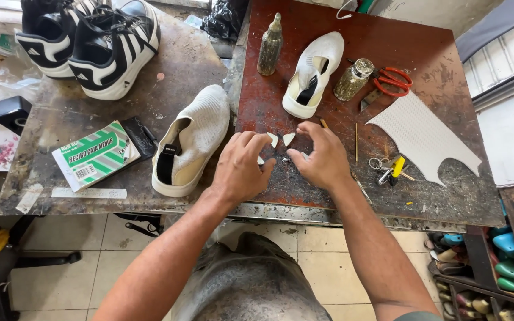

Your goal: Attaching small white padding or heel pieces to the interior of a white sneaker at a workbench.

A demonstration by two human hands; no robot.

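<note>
Head view: both hands meet over the red surface (pixel 352 53), left hand (pixel 240 168) pinching one small white scrap (pixel 273 139), right hand (pixel 322 157) pinching another (pixel 289 138) (beige shoe (pixel 193 138) just left); next, probably careful alignment of the two

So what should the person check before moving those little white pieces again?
1. Both small white pieces in sight: ok, lying side by side on the red board.
2. Left hand and right hand close to them: ok.
3. Pieces gripped: cannot tell, fingertips only near them.
4. Nearer white shoe within reach: ok, beside the left hand.
5. Red scissors out of the hands' way: ok.
6. Glue bottle upright: ok.
</note>
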